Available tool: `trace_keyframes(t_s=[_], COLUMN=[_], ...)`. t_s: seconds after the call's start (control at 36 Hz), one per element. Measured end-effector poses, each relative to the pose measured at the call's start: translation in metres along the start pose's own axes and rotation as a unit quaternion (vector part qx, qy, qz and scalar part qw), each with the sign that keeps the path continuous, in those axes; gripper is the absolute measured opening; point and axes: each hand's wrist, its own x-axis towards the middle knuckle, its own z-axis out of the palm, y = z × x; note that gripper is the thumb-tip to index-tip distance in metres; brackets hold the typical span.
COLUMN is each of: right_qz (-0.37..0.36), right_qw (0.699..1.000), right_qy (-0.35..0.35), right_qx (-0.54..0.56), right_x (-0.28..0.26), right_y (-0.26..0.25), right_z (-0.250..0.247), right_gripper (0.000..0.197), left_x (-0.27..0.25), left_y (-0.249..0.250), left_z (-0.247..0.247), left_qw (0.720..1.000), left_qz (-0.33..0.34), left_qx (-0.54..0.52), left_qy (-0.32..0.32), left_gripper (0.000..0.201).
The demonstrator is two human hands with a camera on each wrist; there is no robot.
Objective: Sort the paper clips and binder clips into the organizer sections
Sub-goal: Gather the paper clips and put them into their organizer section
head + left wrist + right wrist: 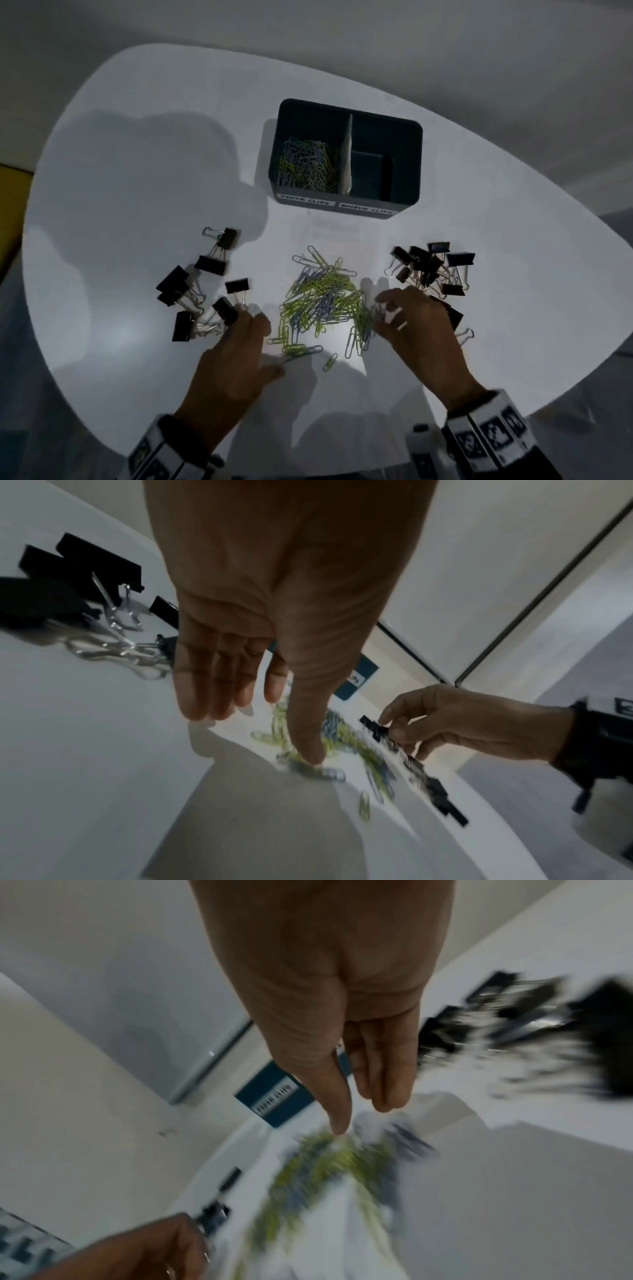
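- Roughly halfway on paper clips, nothing done on binder clips, judging by how things lie.
- Organizer (407,205) sits at mid-table, far side; left section, labelled paper clips, has a heap of paper clips in section (306,164). Right section (371,171), labelled binder clips, looks bare.
- Loose paper clips (322,301), green & blue, lie in a pile on the table btwn the two hands, near the front edge. A few strays at the pile's near edge.
- Left binder clips (202,291), black, scattered left of the pile; right binder clips (433,267) bunched to its right. All on the table, none in the box.
- Left hand (236,353) lies flat-ish at the pile's left edge, fingers straight & together, thumb tip down on a stray clip; holds nothing.
- Right hand (418,325) at the pile's right edge, fingers curled down over the clips; left wrist view shows fingertips at small clips, but whether it pinches any – can't tell; right wrist view is too blurred.
- Left to do: rest of loose pile into left section, then both binder groups into right.
- White table (137,171) under all; grey floor beyond.
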Motion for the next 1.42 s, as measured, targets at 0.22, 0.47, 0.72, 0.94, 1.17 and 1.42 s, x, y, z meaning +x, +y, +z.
trace_keyframes(t_s=[0.22,0.47,0.72,0.94,1.17,1.42], right_qz=[0.035,-0.019,-0.096,-0.116,-0.129,-0.108], right_qw=[0.999,0.996,0.987,0.99,0.992,0.989], right_qy=[-0.032,0.003,-0.089,-0.057,0.006,0.066], right_qx=[0.002,0.086,-0.093,-0.052,-0.012,0.076], right_x=[-0.009,0.004,0.024,0.032,0.034,0.035], right_y=[0.004,-0.018,-0.012,-0.017,-0.013,-0.025], right_z=[0.034,0.035,0.033,0.045,0.031,-0.008], right_gripper=[0.045,0.044,0.12,0.073,0.016,0.007], left_x=[0.015,0.029,0.06,0.089,0.088,0.075], left_y=[0.007,0.024,0.029,0.044,0.031,0.029], left_z=[0.023,0.012,0.011,-0.01,-0.017,-0.051], left_qw=[0.999,0.992,0.983,0.982,0.984,0.972], left_qz=[0.006,0.048,0.067,0.11,0.133,0.11], left_qx=[0.021,-0.024,0.171,0.149,0.063,-0.116], left_qy=[0.047,0.111,-0.007,0.034,0.102,0.173], left_gripper=[0.051,0.018,0.146,0.073,0.015,0.006])
